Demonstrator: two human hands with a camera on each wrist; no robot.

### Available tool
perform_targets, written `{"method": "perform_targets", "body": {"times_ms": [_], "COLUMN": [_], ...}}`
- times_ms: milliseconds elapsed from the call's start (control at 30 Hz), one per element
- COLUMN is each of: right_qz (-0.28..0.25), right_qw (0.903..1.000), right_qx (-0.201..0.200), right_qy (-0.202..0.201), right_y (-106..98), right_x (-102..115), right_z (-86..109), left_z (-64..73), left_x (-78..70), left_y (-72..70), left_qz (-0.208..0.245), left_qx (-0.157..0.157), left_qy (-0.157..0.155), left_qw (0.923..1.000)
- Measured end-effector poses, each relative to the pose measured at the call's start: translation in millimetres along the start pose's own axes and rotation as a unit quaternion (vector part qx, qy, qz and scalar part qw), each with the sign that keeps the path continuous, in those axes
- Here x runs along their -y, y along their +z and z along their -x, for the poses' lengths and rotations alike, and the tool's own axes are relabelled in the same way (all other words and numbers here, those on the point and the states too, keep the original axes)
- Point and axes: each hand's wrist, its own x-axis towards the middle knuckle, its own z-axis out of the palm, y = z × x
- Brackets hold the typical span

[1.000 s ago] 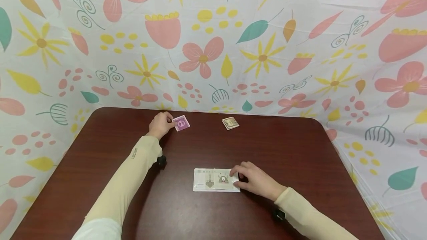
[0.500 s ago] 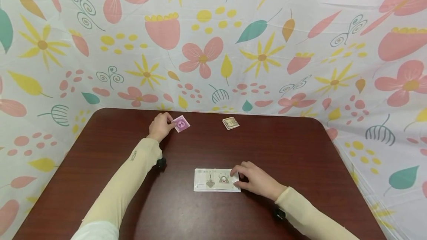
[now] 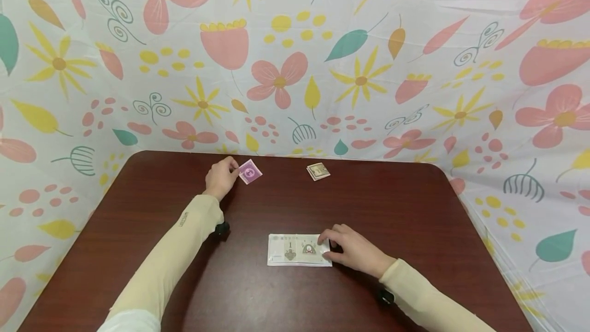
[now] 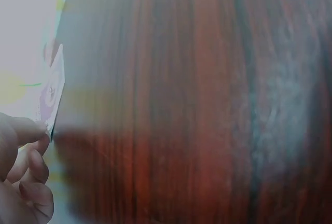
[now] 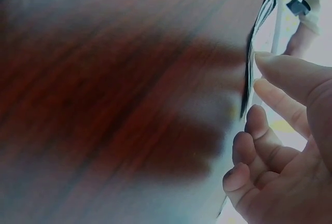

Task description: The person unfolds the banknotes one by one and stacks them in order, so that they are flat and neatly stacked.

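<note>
At the far left of the table, my left hand (image 3: 221, 175) pinches the near-left corner of a small purple square paper (image 3: 250, 172), which looks like a folded play banknote. The left wrist view shows thumb and forefinger on this purple paper (image 4: 51, 97), its far end slightly raised. A thin stack of pale banknotes (image 3: 292, 250), the top one printed with a 1 and a cartoon figure, lies flat nearer me. On its right end rest the thumb and forefinger of my right hand (image 3: 357, 251). From the side, the right hand's other fingers (image 5: 244, 149) hang loosely bent, off the stack.
A small brownish folded paper stack (image 3: 318, 170) lies at the back of the table, right of the purple paper. The dark wooden table (image 3: 392, 199) has rounded back corners. A flower-patterned cloth (image 3: 295, 81) hangs behind it and along both sides.
Hardly anything differs. The purple paper has turned slightly in my left hand. My right hand stays in place on the pale banknotes.
</note>
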Motion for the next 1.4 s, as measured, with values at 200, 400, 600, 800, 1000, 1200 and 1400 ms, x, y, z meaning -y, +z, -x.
{"method": "perform_targets", "body": {"times_ms": [200,400,600,800,1000,1200,1400], "right_qz": [-0.001,0.000,-0.005,-0.012,-0.008,0.025,0.040], "right_qw": [1.0000,1.0000,0.9999,0.9999,0.9997,0.9969,0.9901], "right_qx": [0.000,-0.002,-0.005,-0.006,-0.019,-0.068,-0.130], "right_qy": [-0.002,-0.007,-0.009,-0.007,-0.014,-0.032,-0.036], "right_y": [-1,1,1,-1,-4,-8,-14], "right_x": [0,-1,0,2,4,9,20], "right_z": [-0.3,-0.1,0.4,0.2,-4.3,-16.9,-33.7], "left_z": [4.7,13.9,28.0,45.1,60.6,72.3,85.9], "left_x": [0.1,-0.2,-6.5,-18.4,-31.7,-44.1,-61.3], "left_y": [-4.3,-7.3,-6.6,-7.7,-5.8,0.0,5.3], "left_qz": [0.055,0.125,0.170,0.217,0.258,0.303,0.340], "left_qx": [-0.006,0.001,-0.001,0.007,0.018,0.030,0.054], "left_qy": [-0.005,-0.004,0.000,-0.008,-0.007,-0.002,-0.017], "left_qw": [0.9984,0.9922,0.9854,0.9761,0.9658,0.9525,0.9387]}}
